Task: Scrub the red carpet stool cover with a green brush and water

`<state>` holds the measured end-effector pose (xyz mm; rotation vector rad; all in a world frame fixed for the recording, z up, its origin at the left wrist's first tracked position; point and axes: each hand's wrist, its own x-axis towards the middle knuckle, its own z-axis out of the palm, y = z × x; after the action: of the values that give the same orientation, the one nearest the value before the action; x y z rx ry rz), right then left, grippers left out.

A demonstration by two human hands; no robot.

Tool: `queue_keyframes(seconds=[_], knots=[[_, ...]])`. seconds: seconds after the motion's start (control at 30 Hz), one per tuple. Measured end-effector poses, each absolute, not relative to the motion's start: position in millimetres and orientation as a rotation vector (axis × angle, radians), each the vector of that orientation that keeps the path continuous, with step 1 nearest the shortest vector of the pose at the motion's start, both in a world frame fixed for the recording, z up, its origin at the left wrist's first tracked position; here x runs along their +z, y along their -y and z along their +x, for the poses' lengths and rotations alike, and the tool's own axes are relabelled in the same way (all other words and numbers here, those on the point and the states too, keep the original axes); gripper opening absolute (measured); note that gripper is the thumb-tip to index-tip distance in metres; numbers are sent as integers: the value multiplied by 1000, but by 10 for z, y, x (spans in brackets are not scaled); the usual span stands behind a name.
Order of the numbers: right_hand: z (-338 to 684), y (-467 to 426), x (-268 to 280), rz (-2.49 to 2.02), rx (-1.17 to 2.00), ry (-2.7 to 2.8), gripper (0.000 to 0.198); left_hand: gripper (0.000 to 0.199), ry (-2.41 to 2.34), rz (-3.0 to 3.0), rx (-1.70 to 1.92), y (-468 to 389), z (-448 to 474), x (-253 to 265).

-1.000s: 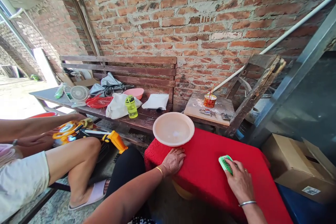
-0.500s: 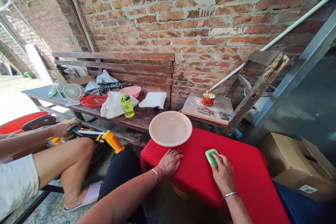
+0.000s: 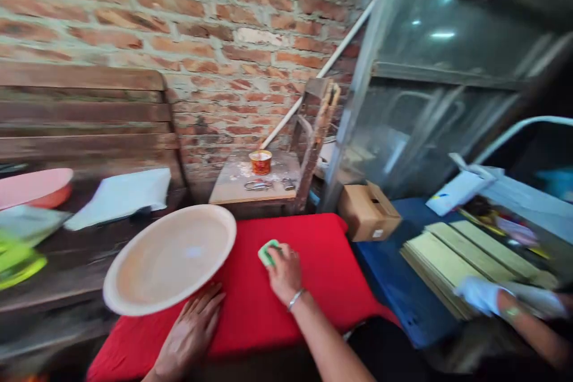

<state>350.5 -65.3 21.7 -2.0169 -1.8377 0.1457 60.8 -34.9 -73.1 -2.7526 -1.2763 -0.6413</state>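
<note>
The green scrubbing brush point(image 3: 267, 252) lies against the red cloth point(image 3: 322, 262), pinched between the thumb and fingers of the right hand point(image 3: 285, 274); those fingers cover much of it, and its bristles are out of sight. Left of that grip, the left hand point(image 3: 190, 329) lies flat on the cloth, fingers extended and holding nothing, just beside the basin point(image 3: 174, 256) (whether fingertips meet its rim, I cannot tell). Beyond the grip, the red tub point(image 3: 260, 162) stands on a wooden seat point(image 3: 226, 188), blurred enough that its sticks barely show. Far left of the grip, the yellow-green bottle point(image 3: 20, 259) is smeared and cut off by the edge. To the right are a cardboard box point(image 3: 364, 215) and a co-worker's gloved hand point(image 3: 478, 295) at some pale slats point(image 3: 456, 250).

Compared with half a second ago, the view has swung right: the orange-yellow object has gone, the slats have appeared, and the brush remains gripped.
</note>
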Motion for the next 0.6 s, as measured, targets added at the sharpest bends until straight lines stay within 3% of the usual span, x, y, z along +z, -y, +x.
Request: queue_keyframes(seconds=[0.23,0.43,0.6], knots=[[3155,456,49,-1963,170,1956,37,45,1089,-2778,-635,130,424,-1213],[4218,502,211,-2354,73,1701,37,47,1114,-2815,-654,108,393,-1297],[5130,970,447,-2645,-24,1338,39,41,1088,-2737,-683,270,548,-923]])
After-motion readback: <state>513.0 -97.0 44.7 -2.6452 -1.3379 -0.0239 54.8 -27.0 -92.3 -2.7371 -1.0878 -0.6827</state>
